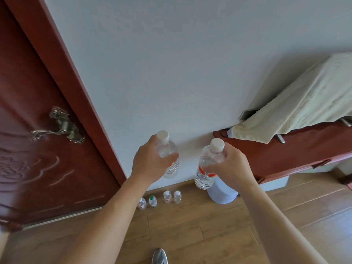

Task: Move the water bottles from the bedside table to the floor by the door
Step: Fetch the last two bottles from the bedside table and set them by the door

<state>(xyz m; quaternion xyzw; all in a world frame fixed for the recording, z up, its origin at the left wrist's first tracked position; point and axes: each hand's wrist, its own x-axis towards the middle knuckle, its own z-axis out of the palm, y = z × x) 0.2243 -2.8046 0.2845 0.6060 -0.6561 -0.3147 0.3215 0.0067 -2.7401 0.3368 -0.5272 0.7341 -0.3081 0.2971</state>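
Clear plastic, white caps, red-orange labels: two water bottles up in the air, one per hand. Left bottle (167,149) roughly upright, gripped around the shoulder by left hand (150,161), fingers curled across the front. Right bottle (206,174) slightly tilted, cap toward the camera, gripped just below the neck by right hand (230,164), fingers wrapped round the body. Both well above the floor, in front of the white wall (171,73), between door and table.

On the wood floor (190,225), at the wall base just right of the door: row of four more, all standing. Leftmost bottle (142,203), cap colour unclear; green-capped bottle (152,201) next; then third bottle (167,196) and fourth bottle (177,197), white caps, red labels, just beside each other.

Dark red door (38,168) at left, ornate metal lever handle (57,128). Pale blue bin (222,195) on the floor, partly hidden behind right bottle and wrist, next to the table end. Red-brown table (295,149) at right, cream towel (304,103) draped over something on top. Grey shoe tip (159,256) at bottom edge.
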